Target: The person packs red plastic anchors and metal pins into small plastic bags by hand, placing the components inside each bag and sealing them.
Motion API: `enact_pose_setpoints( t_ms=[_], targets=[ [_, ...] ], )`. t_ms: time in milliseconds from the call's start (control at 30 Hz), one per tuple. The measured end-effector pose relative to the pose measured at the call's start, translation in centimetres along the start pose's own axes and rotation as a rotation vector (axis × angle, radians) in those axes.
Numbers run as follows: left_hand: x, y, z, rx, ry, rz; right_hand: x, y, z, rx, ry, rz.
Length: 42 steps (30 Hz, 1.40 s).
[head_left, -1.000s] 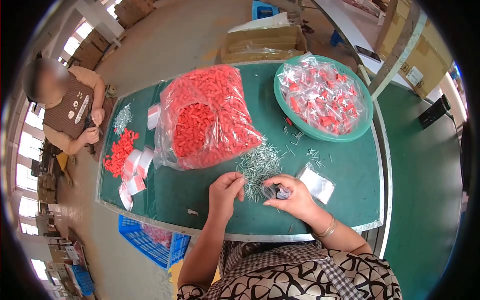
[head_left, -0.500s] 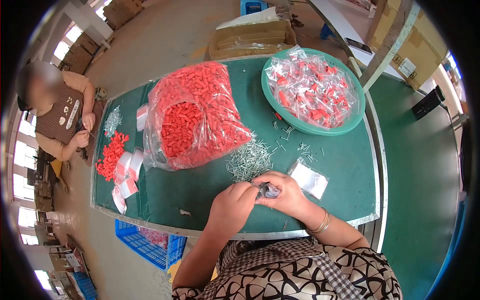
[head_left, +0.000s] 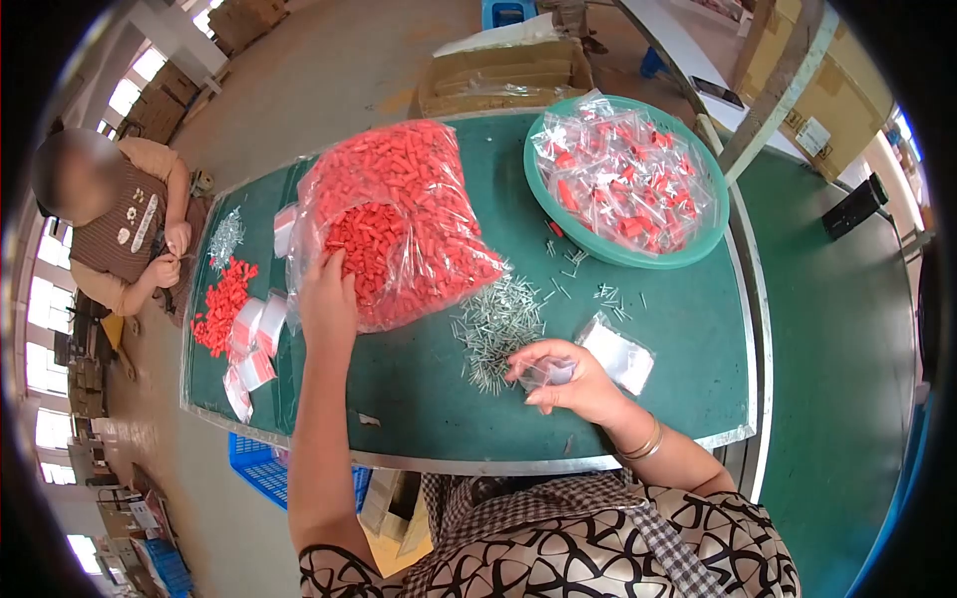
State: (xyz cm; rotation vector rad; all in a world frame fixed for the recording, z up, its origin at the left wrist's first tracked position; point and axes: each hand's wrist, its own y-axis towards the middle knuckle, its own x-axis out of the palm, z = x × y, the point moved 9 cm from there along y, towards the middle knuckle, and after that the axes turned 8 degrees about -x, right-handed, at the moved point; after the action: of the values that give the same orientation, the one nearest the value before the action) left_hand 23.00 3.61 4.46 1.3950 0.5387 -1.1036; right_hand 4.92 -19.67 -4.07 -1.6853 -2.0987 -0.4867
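My left hand (head_left: 329,289) reaches into the mouth of a large clear bag (head_left: 449,179) filled with red plastic wall plugs (head_left: 369,239). Its fingers are stretched out, with the tips at the plugs and partly hidden. My right hand (head_left: 578,384) grips a small clear zip bag (head_left: 548,373) between thumb and fingers; what lies inside cannot be made out. Just beyond that hand spreads a pile of silver screws (head_left: 498,317). A stack of flat clear bags (head_left: 616,356) lies beside my right wrist.
A green basin (head_left: 538,189) at the back right holds filled small bags. On the left lie loose red plugs (head_left: 221,309), screws (head_left: 227,239) and packets (head_left: 257,369). A co-worker (head_left: 130,219) handles something at the table's left. A blue crate (head_left: 261,468) stands below the front edge.
My left hand has left the small bag and moved left and away from me into the large bag of plugs. My right hand keeps the small bag, shifted slightly right.
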Motion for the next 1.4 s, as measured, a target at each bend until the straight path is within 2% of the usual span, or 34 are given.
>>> enact_pose_setpoints(
  t_ms=[100, 200, 267, 300, 533, 633, 767, 967, 1067, 1133, 1200, 1300, 1400],
  targets=[
    [5.1, 1.2, -2.0, -0.046, 0.094, -0.329, -0.2, 0.3, -0.1, -0.032, -0.05, 0.01],
    [5.5, 1.6, -2.3, -0.074, 0.049, -0.406, -0.2, 0.3, -0.5, -0.085, -0.212, -0.003],
    [5.0, 1.5, -2.2, -0.052, 0.027, -0.342, 0.0, 0.4, -0.7, -0.145, -0.316, -0.035],
    [5.2, 1.4, -2.4, -0.03, 0.045, -0.339, 0.0, 0.4, -0.5, -0.069, -0.325, -0.006],
    [3.7, 1.1, -2.2, -0.025, -0.089, -0.166, 0.2, 0.6, -0.4, -0.083, -0.437, -0.034],
    [2.5, 1.5, -2.6, -0.133, -0.169, -0.143, 0.1, 0.5, -0.4, -0.09, -0.46, -0.028],
    [3.8, 1.3, -3.3, -0.068, -0.109, -0.168, -0.2, 0.4, -0.1, -0.094, -0.437, -0.018],
    [-1.3, 1.9, 0.4, -0.115, -0.291, -0.123, -0.4, 0.4, -0.1, -0.067, -0.413, 0.005],
    [-2.7, -1.2, 4.2, -0.463, -0.805, -0.381, -0.1, 0.5, -0.5, -0.033, -0.416, 0.02],
    [-4.2, -3.8, 9.8, -0.287, -1.092, -0.5, 0.2, 0.7, -0.9, -0.096, -0.434, -0.007],
    [-3.2, -7.1, 12.5, -0.204, -1.089, -0.648, 0.2, 0.7, -0.8, -0.12, -0.4, -0.008],
    [-3.6, -8.8, 15.9, 0.012, -1.032, -0.622, 0.4, 0.6, -1.0, -0.116, -0.41, -0.001],
    [-2.6, -9.7, 15.8, -0.015, -1.017, -0.621, 0.0, 0.4, -0.6, -0.073, -0.481, 0.003]
  ],
)
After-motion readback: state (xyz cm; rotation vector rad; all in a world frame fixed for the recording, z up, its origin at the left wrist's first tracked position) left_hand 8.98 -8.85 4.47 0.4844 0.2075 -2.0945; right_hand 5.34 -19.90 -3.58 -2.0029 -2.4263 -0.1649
